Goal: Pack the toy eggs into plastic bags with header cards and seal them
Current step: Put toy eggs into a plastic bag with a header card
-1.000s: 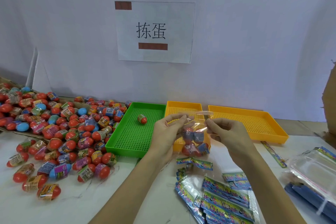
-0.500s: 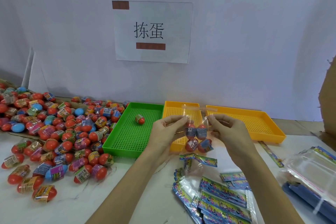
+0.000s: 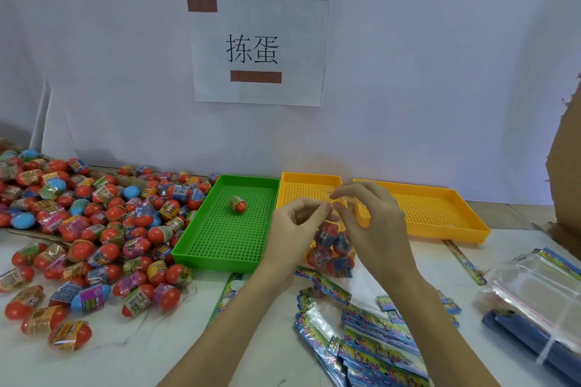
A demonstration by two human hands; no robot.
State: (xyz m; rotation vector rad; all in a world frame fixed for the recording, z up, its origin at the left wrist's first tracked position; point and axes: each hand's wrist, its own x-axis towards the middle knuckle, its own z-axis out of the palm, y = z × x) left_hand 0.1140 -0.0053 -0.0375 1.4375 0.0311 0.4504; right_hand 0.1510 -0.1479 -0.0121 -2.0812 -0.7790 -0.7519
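Clear plastic bag (image 3: 330, 240), already carrying several toy eggs, is hanging between the left hand (image 3: 294, 231) and right hand (image 3: 372, 223), both pinching its mouth above the table; sealing looks underway, while the egg pile (image 3: 94, 229) and header cards (image 3: 374, 342) are waiting.

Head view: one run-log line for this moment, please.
left hand pinches bag top | right hand pinches bag top | eggs inside | sealing
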